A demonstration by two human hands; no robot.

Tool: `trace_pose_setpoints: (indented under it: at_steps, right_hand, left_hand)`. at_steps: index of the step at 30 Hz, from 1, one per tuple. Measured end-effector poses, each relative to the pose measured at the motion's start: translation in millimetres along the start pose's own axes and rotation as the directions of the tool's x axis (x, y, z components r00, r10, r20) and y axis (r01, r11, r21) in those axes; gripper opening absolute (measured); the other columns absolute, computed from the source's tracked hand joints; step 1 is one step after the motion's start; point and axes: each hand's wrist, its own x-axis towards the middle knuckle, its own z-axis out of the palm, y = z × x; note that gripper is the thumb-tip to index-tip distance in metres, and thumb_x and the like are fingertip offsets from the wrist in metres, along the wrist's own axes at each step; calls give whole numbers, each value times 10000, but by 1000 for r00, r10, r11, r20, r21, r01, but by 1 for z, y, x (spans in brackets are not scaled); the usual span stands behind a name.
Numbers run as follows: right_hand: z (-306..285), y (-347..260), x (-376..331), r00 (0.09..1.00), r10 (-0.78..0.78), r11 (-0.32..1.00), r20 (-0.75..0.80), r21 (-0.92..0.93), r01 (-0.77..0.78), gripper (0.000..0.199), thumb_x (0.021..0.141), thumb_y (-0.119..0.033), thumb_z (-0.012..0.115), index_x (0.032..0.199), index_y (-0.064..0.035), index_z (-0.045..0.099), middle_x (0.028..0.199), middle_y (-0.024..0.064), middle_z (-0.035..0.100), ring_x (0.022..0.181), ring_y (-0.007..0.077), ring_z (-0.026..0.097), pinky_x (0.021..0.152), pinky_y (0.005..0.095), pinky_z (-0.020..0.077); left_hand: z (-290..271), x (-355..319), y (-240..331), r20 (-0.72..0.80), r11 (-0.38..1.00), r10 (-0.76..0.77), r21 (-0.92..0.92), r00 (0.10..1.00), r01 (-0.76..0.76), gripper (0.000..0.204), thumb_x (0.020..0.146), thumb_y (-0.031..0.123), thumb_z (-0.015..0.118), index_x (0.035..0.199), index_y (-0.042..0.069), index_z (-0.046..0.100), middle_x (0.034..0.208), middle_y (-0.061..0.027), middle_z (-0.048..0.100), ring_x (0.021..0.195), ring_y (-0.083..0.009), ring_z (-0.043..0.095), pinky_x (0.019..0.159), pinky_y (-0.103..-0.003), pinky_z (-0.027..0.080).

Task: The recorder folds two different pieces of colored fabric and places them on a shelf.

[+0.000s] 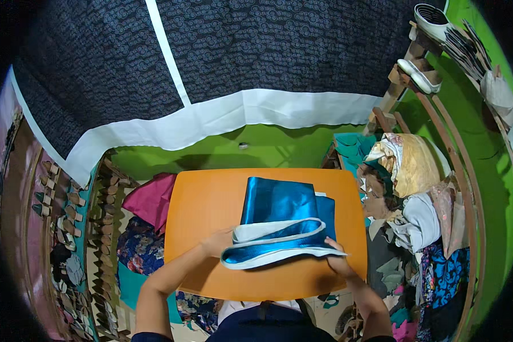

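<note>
At the orange tabletop [211, 199], your left hand [218, 242] and right hand [337, 257] grip the near edge of the shiny blue fabric [279, 202], its white-lined hem folded partway over; the far portion lies flat, unfolded.

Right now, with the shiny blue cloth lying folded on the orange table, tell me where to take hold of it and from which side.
Grip the shiny blue cloth at the two ends of its near, white-lined folded edge, coming from the person's side of the orange table. That edge curls up off the tabletop, so fingers can probably slip under it. The left hand and right hand already sit at those ends.
</note>
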Motion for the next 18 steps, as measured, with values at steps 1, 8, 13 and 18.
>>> trace_pose_setpoints:
  at_steps: [1,8,13,18]
  right_hand:
    - [1,-1,-5,1000,26,999,0,18,-26,222,853,-112,516,1033,16,537,1038,157,562,948,248,534,836,328,413]
    - [2,-28,20,966,251,963,-56,112,-243,200,847,-104,505,1010,5,545,953,148,569,892,237,540,789,334,424]
    - [-2,-47,41,917,389,911,-86,187,-368,187,843,-98,497,994,-3,550,892,141,574,852,229,544,755,339,432]
    - [-10,-56,41,852,516,836,-84,266,-480,175,839,-93,489,978,-11,556,831,134,580,812,221,548,720,343,440]
  left_hand:
    - [10,-5,-14,-4,1000,-8,0,1000,8,530,805,354,540,1240,75,426,1325,-160,367,1231,-308,330,1053,-367,206]
    - [-10,6,9,-221,981,194,34,956,-191,400,785,331,572,1097,86,519,1124,-166,521,1006,-350,496,893,-418,397]
    - [1,8,1,-244,962,264,132,933,-238,299,824,305,525,1049,110,554,1053,-170,551,962,-353,514,851,-423,415]
    - [19,0,-8,-276,996,-86,-13,957,85,318,840,349,498,996,83,578,909,-179,594,817,-357,566,744,-424,453]
